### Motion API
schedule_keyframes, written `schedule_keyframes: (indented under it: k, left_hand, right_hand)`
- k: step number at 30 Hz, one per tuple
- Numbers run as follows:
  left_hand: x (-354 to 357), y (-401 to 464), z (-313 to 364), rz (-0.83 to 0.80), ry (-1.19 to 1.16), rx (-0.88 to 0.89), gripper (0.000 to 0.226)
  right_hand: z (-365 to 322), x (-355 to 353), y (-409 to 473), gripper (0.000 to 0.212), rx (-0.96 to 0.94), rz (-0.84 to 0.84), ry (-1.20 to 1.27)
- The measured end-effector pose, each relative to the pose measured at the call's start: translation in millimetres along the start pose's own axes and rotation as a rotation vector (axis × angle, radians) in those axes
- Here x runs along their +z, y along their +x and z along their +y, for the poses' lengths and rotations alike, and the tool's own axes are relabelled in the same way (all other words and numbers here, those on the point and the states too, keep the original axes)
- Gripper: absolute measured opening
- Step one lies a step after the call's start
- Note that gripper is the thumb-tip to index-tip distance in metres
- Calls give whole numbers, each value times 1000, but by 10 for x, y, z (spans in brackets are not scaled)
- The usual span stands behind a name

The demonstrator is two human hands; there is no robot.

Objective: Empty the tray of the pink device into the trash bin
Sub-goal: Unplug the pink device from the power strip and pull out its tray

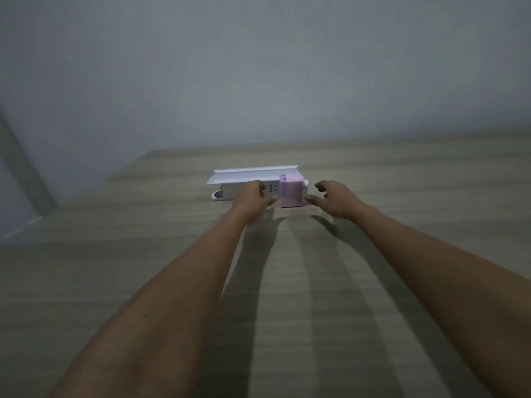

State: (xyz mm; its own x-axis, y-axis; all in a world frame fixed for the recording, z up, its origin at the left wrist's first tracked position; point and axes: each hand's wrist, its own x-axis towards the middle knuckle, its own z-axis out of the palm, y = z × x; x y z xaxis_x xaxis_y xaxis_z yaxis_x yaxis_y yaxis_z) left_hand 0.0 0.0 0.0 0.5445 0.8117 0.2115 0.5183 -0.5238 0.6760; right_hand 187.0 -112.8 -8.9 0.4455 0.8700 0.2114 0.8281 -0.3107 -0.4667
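The pink device (pixel 291 191), a small boxy block with a white knob on its right side, stands on the wooden table (pixel 287 282) at the far middle. My left hand (pixel 253 200) reaches to its left side, fingers apart, thumb close to or touching its lower left edge. On the other side, my right hand (pixel 336 199) hovers with spread fingers, its fingertips just short of the device. Neither hand holds anything. The device's tray is not distinguishable, and no trash bin is in view.
A white power strip (pixel 238 191) with sockets lies directly left of the pink device, partly behind my left hand. A white flat lid or channel (pixel 253 173) leans behind it. A grey wall rises past the table's far edge.
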Motion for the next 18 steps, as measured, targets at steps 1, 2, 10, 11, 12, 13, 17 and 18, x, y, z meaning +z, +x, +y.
schedule_keyframes:
  k: [1, 2, 10, 11, 12, 13, 17, 18]
  left_hand:
    - [56, 32, -10, -23, -57, -17, 57]
    - [103, 66, -22, -40, -113, -37, 60]
    - [426, 291, -177, -117, -339, -87, 75]
    - [442, 307, -193, -120, -362, -81, 72]
    - [448, 308, -197, -122, -378, -77, 68]
    - [453, 320, -207, -118, -388, -73, 62]
    - [456, 343, -180, -73, -391, -77, 47]
    - [464, 334, -163, -73, -391, -79, 45]
  right_hand:
    - [16, 41, 36, 66, 6, 4, 51]
    - [23, 54, 59, 67, 19, 6, 87]
    - [193, 350, 293, 63, 24, 10, 423]
    - [206, 376, 316, 60, 24, 20, 468]
    - [202, 391, 321, 58, 27, 32, 507]
    - [198, 410, 332, 56, 34, 52, 543]
    - [141, 452, 358, 54, 63, 109, 646]
    - [136, 451, 352, 54, 67, 106, 652]
